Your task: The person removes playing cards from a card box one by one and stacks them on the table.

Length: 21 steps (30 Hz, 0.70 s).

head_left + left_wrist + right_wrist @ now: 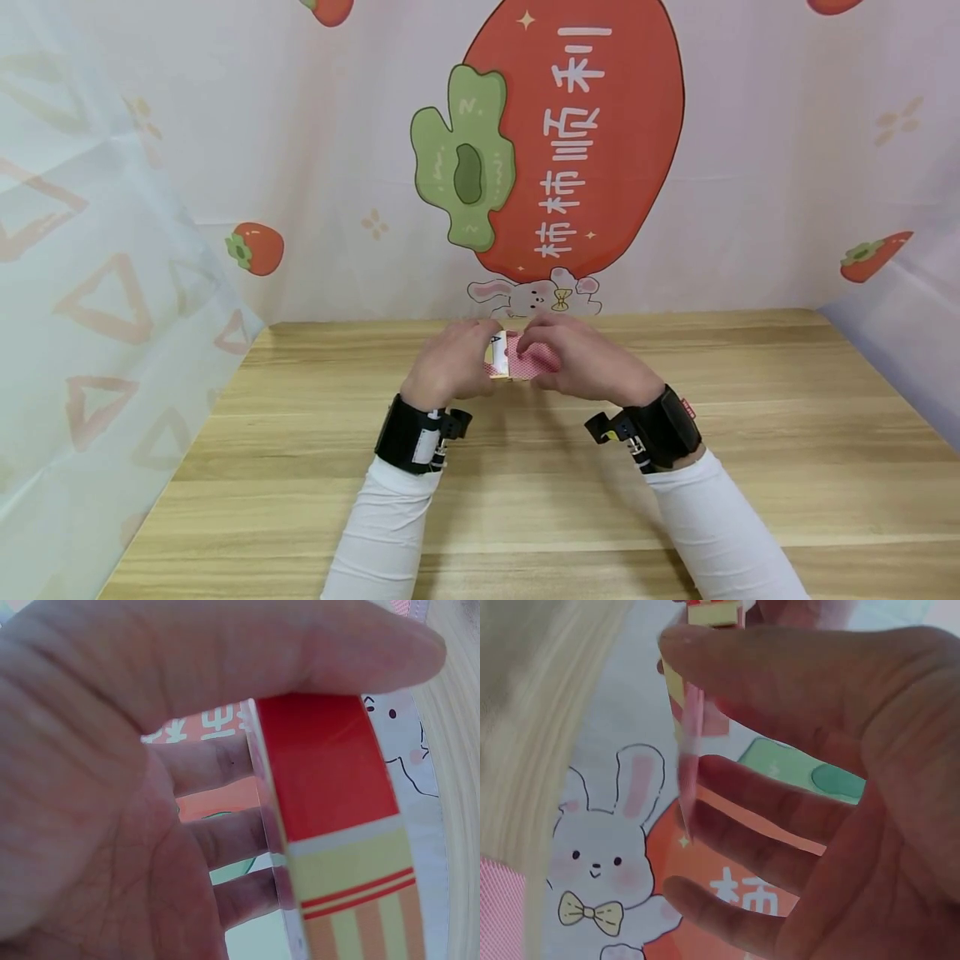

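Observation:
My left hand (450, 360) grips a small card box (330, 765) with a red, yellow and striped side, the thumb along one edge and the fingers behind it. In the head view the box shows a white strip with an "A". From the right, my right hand (588, 358) pinches pink patterned playing cards (534, 360) between thumb and fingers, right at the box's edge. Edge-on and blurred, the thin pink stack (690, 765) overlaps the box in the right wrist view. How many cards it holds I cannot tell. Both hands are raised over the table's far part.
A light wooden table (300, 517) spreads below both arms. Behind it hangs a pale cloth backdrop (337, 150) printed with a big persimmon and a rabbit. Pink mesh (499, 907) shows at the right wrist view's lower left. Each wrist wears a black band with a camera mount.

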### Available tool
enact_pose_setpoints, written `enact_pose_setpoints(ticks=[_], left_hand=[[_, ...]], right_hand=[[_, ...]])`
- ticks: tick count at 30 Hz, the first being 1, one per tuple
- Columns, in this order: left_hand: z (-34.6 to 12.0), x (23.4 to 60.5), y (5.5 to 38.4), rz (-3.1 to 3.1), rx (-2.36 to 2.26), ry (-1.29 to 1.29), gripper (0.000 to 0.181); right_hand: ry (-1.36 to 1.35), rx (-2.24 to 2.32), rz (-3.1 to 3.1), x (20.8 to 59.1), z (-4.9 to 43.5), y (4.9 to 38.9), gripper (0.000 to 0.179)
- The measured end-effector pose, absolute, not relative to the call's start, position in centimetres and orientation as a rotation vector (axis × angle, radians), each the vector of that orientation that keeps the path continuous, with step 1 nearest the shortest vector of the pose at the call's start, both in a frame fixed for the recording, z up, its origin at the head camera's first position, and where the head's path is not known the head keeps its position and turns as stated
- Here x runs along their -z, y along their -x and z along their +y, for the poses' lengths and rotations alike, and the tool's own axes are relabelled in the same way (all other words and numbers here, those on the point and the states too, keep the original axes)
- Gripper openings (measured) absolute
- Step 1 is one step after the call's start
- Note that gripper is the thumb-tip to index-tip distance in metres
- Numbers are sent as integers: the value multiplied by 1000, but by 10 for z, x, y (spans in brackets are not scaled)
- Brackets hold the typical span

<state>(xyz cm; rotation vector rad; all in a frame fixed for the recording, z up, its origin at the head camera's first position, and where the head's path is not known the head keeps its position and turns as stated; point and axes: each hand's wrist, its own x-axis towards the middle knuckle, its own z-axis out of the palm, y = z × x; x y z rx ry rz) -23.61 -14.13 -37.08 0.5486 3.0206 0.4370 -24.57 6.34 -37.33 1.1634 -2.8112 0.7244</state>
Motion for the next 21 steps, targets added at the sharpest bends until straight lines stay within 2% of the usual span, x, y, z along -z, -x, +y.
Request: enact_pose_setpoints(ticks=[12, 21], left_hand=[[-141, 371, 235, 3039, -425, -549, 65], [-142, 370, 235, 3064, -405, -470, 67]], right_hand=[[-1147, -669, -2769, 377, 55, 244, 34], [-1103, -618, -2839, 369, 67, 243, 36]])
